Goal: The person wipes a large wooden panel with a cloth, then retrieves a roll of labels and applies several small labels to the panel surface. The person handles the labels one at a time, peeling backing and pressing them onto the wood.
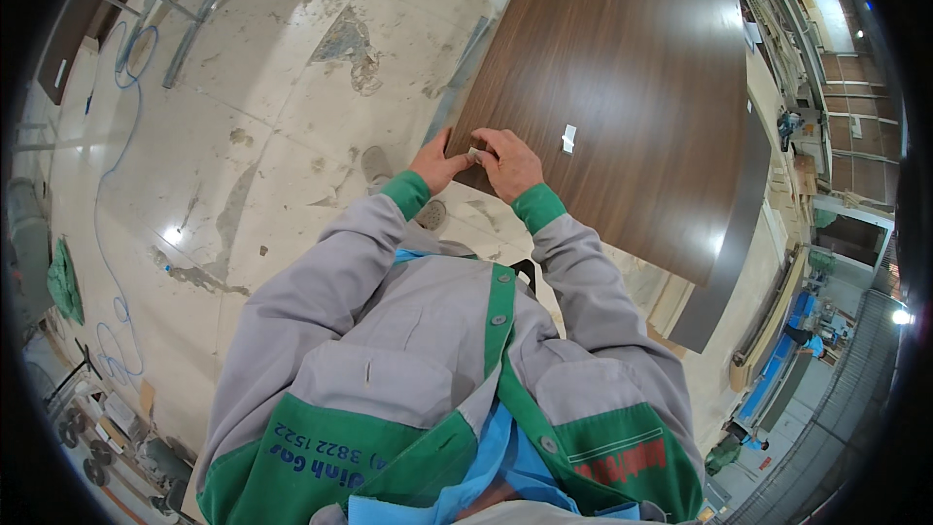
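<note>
My left hand (438, 164) is at the near left corner of a dark brown wood-grain board (622, 58). Its thumb reaches over the corner to my right hand's fingertips, while its index finger stands apart along the board's edge. The other left fingers are mostly hidden. Over the same corner, my right hand (512, 167) is closed, pinching a small pale piece (473, 154) that the left thumb touches. What kind of piece it is cannot be made out. To the right of my hands, a small white strip (569, 139) lies on the board.
A second dark panel edge (724, 282) shows along the board's right side. Stained pale floor tiles (292, 136) spread to the left, crossed by a thin blue hose (100, 194). Metal supports (199, 24) stand at the far left. Stacked boards and people are at the right rim.
</note>
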Demonstrator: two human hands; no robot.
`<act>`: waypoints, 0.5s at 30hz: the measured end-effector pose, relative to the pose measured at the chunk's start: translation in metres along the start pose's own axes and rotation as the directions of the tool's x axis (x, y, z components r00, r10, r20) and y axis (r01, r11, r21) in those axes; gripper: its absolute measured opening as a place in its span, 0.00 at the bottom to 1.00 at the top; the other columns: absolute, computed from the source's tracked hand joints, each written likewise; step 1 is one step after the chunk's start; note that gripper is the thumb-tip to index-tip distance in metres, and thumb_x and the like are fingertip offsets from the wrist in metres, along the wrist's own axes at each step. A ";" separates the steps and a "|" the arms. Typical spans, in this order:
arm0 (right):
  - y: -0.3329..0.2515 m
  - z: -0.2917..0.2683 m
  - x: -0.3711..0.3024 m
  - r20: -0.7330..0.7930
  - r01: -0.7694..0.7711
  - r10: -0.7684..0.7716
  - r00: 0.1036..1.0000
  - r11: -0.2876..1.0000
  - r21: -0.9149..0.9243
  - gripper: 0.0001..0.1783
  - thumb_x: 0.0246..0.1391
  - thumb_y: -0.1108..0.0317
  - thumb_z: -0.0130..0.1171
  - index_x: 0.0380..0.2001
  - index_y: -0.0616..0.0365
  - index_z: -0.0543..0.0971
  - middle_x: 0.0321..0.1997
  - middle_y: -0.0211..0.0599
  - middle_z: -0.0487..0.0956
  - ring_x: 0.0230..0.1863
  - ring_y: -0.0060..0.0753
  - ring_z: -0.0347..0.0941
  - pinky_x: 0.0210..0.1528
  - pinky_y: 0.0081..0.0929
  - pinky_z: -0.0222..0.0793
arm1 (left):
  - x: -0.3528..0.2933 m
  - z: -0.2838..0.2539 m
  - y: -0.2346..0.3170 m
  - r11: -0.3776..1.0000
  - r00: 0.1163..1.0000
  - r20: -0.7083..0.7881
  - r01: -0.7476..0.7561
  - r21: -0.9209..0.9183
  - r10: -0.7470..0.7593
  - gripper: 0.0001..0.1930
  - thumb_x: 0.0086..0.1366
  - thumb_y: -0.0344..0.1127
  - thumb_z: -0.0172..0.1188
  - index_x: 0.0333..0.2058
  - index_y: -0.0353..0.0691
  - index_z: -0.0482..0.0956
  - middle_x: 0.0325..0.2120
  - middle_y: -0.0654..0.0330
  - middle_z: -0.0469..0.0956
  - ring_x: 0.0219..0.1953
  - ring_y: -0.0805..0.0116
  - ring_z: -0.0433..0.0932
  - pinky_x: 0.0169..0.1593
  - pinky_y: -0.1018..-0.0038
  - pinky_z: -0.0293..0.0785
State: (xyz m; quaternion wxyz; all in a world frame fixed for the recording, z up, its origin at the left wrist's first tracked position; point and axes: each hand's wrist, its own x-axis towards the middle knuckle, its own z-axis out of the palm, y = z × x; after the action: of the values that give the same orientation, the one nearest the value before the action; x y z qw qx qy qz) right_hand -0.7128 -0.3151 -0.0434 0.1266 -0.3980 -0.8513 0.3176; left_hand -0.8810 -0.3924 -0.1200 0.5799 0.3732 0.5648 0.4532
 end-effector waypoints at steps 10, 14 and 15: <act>-0.003 -0.002 0.006 0.002 0.080 -0.080 0.997 0.993 -0.082 0.08 0.61 0.63 0.59 0.40 0.51 0.82 0.39 0.35 0.79 0.43 0.44 0.79 0.46 0.39 0.76 | 0.000 -0.001 -0.005 1.000 1.000 -0.013 0.006 -0.005 -0.006 0.32 0.68 0.36 0.65 0.66 0.33 0.64 0.56 0.53 0.76 0.56 0.66 0.75 0.62 0.70 0.70; -0.009 -0.010 0.020 0.170 0.209 -0.165 0.972 0.935 -0.285 0.08 0.59 0.63 0.60 0.36 0.53 0.81 0.37 0.36 0.80 0.42 0.44 0.79 0.45 0.39 0.76 | -0.003 -0.001 0.003 0.999 0.999 -0.004 0.034 -0.001 -0.034 0.34 0.68 0.37 0.65 0.68 0.32 0.61 0.59 0.52 0.74 0.58 0.64 0.74 0.63 0.70 0.69; -0.011 -0.012 0.025 0.235 0.219 -0.143 0.961 0.914 -0.342 0.08 0.59 0.63 0.60 0.35 0.54 0.81 0.37 0.36 0.80 0.42 0.44 0.79 0.45 0.39 0.76 | -0.004 0.000 0.005 0.999 1.000 -0.001 0.020 -0.033 -0.020 0.35 0.68 0.38 0.65 0.68 0.32 0.60 0.59 0.51 0.74 0.59 0.64 0.74 0.64 0.70 0.69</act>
State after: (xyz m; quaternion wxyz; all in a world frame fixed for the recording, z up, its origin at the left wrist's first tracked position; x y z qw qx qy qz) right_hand -0.7300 -0.2963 -0.0279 -0.0092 -0.2987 -0.9372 0.1800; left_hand -0.8815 -0.3945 -0.1141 0.5902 0.3578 0.5611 0.4569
